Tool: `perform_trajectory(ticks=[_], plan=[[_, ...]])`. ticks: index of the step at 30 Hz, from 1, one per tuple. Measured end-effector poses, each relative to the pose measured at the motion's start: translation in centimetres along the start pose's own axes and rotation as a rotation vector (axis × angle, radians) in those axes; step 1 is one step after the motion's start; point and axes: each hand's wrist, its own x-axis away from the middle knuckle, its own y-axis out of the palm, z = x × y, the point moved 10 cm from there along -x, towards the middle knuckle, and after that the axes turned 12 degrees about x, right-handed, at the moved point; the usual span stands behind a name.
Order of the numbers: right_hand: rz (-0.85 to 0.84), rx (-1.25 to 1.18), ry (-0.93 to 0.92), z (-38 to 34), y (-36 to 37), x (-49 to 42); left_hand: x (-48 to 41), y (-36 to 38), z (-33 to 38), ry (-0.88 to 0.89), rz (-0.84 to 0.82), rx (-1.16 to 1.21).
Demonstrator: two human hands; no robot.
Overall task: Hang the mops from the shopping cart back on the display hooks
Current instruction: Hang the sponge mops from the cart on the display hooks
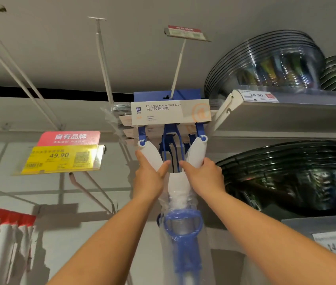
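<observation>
- Shop aisle, head view, looking up at a pale wall panel (80, 182) under a grey ceiling.
- Long white display hook (176, 75) slants up from the panel to a price holder (185, 33) at its tip; a bare hook (103, 58) stands to its left.
- Sponge mop (178, 186) is held head-up at the foot of that hook. Its card label (171, 114) reads "FOLDABLE PVA SPONGE MOP".
- More packs of the same kind sit stacked just behind the label. Cannot tell whether the front mop is already on the hook.
- Left hand (150, 177): clamped on the left white arm of the mop's fork, thumb on the inner side.
- Right hand (202, 175): clamped on the right white arm, thumb on the inner side.
- Blue pull lever (181, 227) on the handle sits below and between the forearms, under clear plastic wrap.
- Left side: yellow price tag (60, 159) marked 49.90 under a red header.
- Lower left: red-and-white mop head (4, 233), well apart from the hands.
- Right side: shelf (286, 108) with a 14.90 label (255, 95), carrying stacked dark basins (265, 64); a second stack (286, 177) sits below the shelf, near the right hand.
</observation>
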Motion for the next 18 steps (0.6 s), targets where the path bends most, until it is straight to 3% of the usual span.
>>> perform_trajectory(ticks=[4,9,18], plan=[[-0.057,-0.032,-0.027,0.3,-0.3,0.9,1.8,-0.6,0.3,0.033,-0.031,-0.009],[-0.114,0.060,-0.108,0.8,-1.3,3.2,4.9,-2.2,1.9,0.142,-0.033,-0.317],[-0.305,0.701,-0.444,-1.8,-2.3,9.8,10.2,-3.9,2.0,0.023,-0.256,-0.836]])
